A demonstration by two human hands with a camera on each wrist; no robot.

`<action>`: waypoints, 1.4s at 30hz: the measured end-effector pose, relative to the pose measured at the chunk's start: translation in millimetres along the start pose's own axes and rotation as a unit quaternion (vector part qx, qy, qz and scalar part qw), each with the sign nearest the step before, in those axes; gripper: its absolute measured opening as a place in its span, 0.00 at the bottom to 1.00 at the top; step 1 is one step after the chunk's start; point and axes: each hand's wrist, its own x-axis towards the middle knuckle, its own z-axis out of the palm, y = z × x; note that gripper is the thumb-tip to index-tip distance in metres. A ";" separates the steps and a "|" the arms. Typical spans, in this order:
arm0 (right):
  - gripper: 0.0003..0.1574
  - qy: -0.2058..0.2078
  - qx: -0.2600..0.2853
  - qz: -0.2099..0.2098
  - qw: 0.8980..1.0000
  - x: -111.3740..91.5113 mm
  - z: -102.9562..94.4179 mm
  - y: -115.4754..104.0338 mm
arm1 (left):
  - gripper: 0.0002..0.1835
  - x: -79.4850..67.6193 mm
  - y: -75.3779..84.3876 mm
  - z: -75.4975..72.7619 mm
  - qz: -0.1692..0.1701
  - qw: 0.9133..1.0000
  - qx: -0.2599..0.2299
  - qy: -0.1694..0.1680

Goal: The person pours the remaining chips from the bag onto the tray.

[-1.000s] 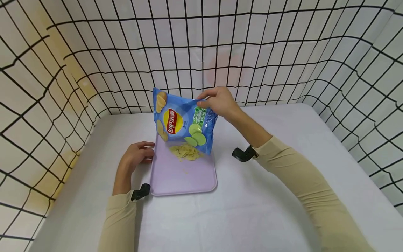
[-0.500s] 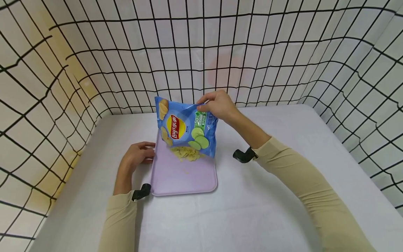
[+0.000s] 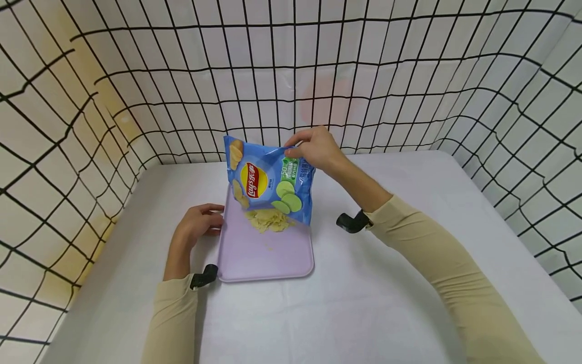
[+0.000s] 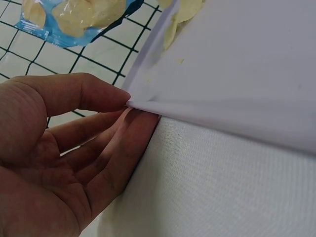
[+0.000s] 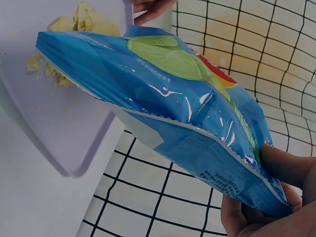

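At the left, the grid borders the white surface, and a strip of surface runs between it and the left sleeve. The left mount, black, sits just beside the near left corner of the tray, leaving little room there. The left hand pinches the tray's left edge, thumb above and fingers below. The tray lies on the surface, its near edge fully in view, its far edge behind the bag. Chips lie heaped toward the tray's far end. The bag is held tilted above them, its lower right corner about level with the tray's right edge; whether it touches the chips cannot be told. The right hand pinches the bag's upper right part, near the far grid. The right mount and right sleeve lie farther right; between them and the tray there is open surface, broader toward the near side. More surface runs past the sleeve to the right-hand grid.
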 end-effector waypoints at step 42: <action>0.11 0.006 0.003 0.003 1.000 0.6 -5.5 -1.1 | 0.26 0.8 0.5 0.3 -0.010 1.000 -0.005 -0.002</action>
